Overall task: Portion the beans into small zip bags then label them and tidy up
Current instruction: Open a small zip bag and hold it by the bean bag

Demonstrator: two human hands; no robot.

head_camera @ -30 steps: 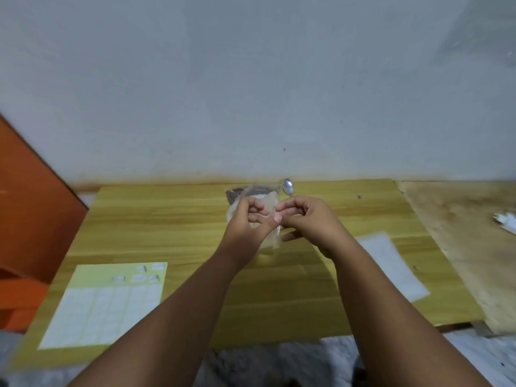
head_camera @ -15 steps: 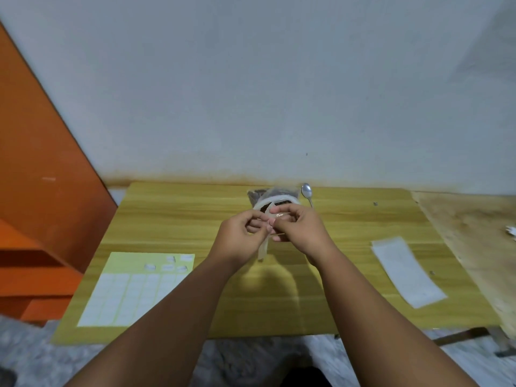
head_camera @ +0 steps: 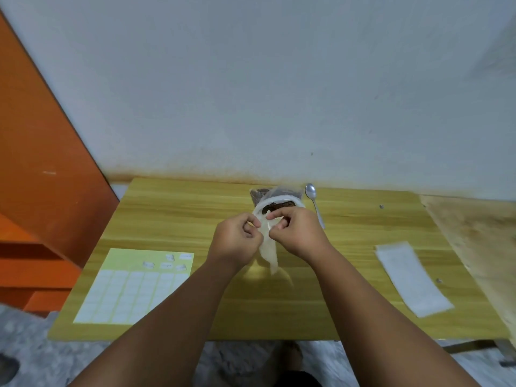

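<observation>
Parting slightly now, your left hand point(head_camera: 237, 238) and right hand point(head_camera: 296, 233) each pinch a lip of the limp, slippery zip bag point(head_camera: 269, 255), so grip at its rim.

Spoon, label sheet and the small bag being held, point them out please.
spoon point(head_camera: 310, 189), head view, on its bowl.
label sheet point(head_camera: 131, 289), head view, on the label grid.
small bag point(head_camera: 270, 259), head view, on its hanging lower part.

Quick count around the bean bag point(head_camera: 279, 194): just one of those, one spoon point(head_camera: 314, 202) right of it, one small zip bag point(head_camera: 269, 255) in front, one label sheet point(head_camera: 131, 289) far left, one white strip point(head_camera: 413, 280) far right. Two hands: left hand point(head_camera: 237, 241), right hand point(head_camera: 298, 233).
</observation>
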